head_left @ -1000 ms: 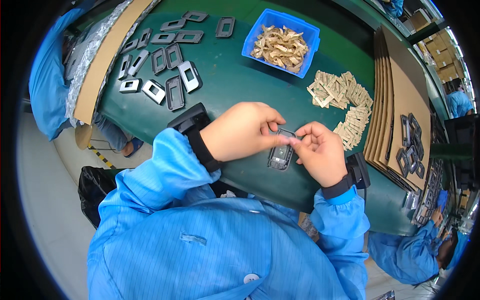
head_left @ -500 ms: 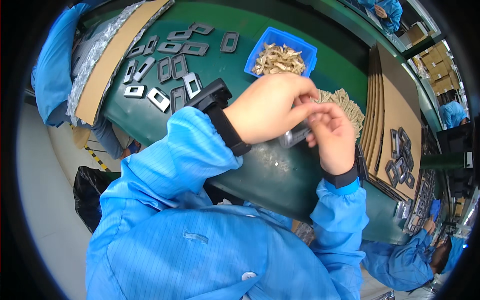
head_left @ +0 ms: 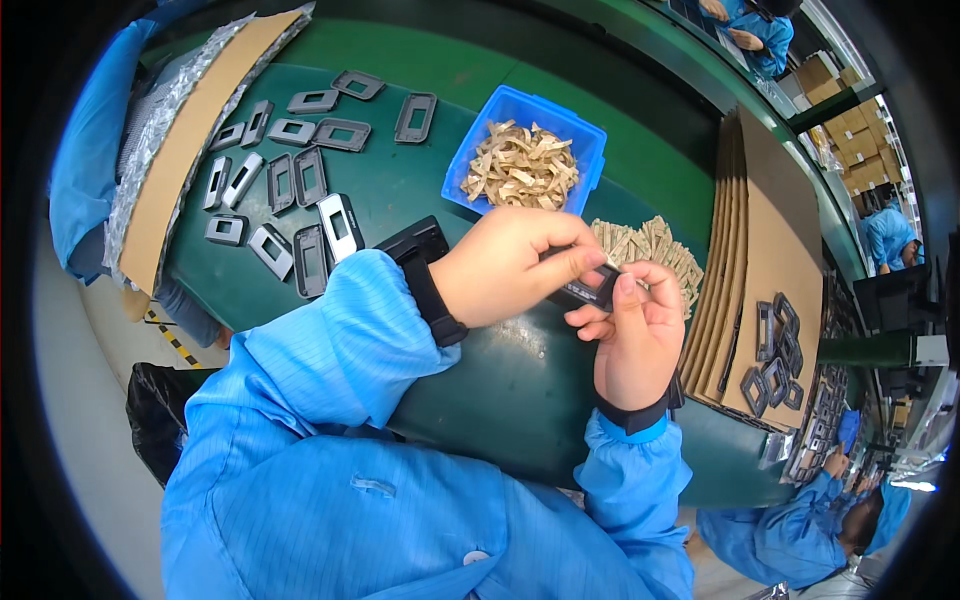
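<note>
Above the green table (head_left: 500, 385), both my hands hold a small dark plastic frame (head_left: 590, 292) between them. My left hand (head_left: 515, 262) pinches its far left part between thumb and fingers. My right hand (head_left: 638, 345) grips its right end, with the thumb on top. Fingers cover much of the frame. Just beyond my hands lies a pile of tan folded strips (head_left: 655, 250). Behind my left hand stands a blue plastic bin (head_left: 592, 160) holding loose tan curled strips (head_left: 522, 165). Several grey and black plastic frames (head_left: 415, 117) lie spread on the left of the table.
Upright cardboard sheets (head_left: 770, 250) stand on the right, with several black frames (head_left: 776, 355) on the outer one. A long cardboard strip (head_left: 190, 150) with bubble wrap edges the table's left. Co-workers in blue (head_left: 780, 520) sit at the right and far side.
The view has shifted, so the bin and table lie lower and further left. My hands have turned the frame, which now shows more clearly between my fingertips.
</note>
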A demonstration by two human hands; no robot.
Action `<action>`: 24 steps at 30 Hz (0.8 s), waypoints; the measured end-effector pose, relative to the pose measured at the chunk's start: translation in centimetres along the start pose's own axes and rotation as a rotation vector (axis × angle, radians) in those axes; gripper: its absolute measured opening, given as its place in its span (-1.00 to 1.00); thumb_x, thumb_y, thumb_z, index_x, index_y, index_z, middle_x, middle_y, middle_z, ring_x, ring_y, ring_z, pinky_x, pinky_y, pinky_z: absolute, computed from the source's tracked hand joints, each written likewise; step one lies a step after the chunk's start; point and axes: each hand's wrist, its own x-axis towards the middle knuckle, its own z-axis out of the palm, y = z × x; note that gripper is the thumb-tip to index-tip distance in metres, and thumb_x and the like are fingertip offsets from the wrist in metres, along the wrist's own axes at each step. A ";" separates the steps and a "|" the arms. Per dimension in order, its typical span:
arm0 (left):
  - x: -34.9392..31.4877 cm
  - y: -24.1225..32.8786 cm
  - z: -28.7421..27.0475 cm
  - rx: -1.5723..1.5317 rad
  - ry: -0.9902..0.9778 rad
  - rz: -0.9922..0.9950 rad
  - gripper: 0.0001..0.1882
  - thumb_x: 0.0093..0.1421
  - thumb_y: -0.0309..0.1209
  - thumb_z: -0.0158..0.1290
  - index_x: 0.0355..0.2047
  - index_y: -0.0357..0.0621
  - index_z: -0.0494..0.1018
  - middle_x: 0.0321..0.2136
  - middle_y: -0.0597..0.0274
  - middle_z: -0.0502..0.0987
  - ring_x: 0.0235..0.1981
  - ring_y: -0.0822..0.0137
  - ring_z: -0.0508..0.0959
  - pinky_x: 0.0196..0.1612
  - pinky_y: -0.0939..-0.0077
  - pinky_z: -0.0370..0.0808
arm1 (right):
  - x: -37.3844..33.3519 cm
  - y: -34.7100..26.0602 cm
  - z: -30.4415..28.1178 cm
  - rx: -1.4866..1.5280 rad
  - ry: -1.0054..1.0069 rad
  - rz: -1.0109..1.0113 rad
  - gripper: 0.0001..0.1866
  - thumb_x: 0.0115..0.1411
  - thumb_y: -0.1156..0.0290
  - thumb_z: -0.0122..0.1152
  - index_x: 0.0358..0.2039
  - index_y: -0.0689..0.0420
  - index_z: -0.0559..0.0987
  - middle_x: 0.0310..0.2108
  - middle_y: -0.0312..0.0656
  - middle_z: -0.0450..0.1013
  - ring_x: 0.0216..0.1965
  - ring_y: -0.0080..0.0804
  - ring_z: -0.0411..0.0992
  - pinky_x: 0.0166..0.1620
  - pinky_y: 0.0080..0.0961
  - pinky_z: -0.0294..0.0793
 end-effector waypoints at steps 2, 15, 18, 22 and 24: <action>0.0 0.4 0.2 0.129 0.000 0.124 -0.84 0.29 -0.53 0.06 -0.15 -0.30 0.55 -0.35 0.14 0.62 -0.29 0.35 0.62 -0.22 0.52 0.54 | 0.1 0.0 -0.1 0.011 0.006 -0.013 -0.85 0.38 0.48 0.04 -0.09 0.20 0.33 -0.25 0.04 0.57 -0.46 -0.36 0.60 -0.46 -0.65 0.56; -0.4 0.9 -0.2 0.273 0.390 0.302 -0.87 0.08 -0.55 0.27 -0.36 -0.22 0.55 -0.04 0.12 0.43 -0.16 0.35 0.51 -0.19 0.51 0.51 | -1.3 1.8 1.6 -0.210 -0.005 -0.376 -0.75 0.18 0.78 0.18 -0.26 0.24 0.32 -0.05 0.26 0.50 -0.05 -0.16 0.56 -0.02 -0.30 0.63; -0.4 1.0 -0.2 0.053 0.339 0.263 -0.90 0.12 -0.58 0.22 -0.35 -0.24 0.52 -0.02 0.08 0.39 -0.13 0.35 0.51 -0.17 0.52 0.53 | -1.2 1.9 1.2 -0.285 -0.050 -0.437 -0.75 0.17 0.79 0.20 -0.28 0.26 0.33 -0.04 0.29 0.48 -0.06 -0.14 0.57 -0.02 -0.29 0.63; -0.1 0.4 -0.7 0.052 0.205 0.207 -0.90 0.18 -0.60 0.13 -0.28 -0.27 0.46 0.03 0.06 0.33 -0.15 0.36 0.51 -0.18 0.56 0.54 | -1.3 1.8 0.9 -0.254 -0.108 -0.399 -0.72 0.13 0.81 0.23 -0.27 0.28 0.34 -0.05 0.28 0.48 -0.07 -0.14 0.57 -0.05 -0.33 0.64; -0.1 0.1 -0.7 0.165 0.183 0.248 -0.90 0.20 -0.61 0.10 -0.27 -0.28 0.44 0.04 0.07 0.32 -0.17 0.37 0.50 -0.18 0.56 0.54 | -1.1 1.8 0.7 -0.194 -0.127 -0.358 -0.71 0.12 0.81 0.24 -0.25 0.27 0.35 -0.07 0.25 0.50 -0.09 -0.15 0.58 -0.08 -0.35 0.65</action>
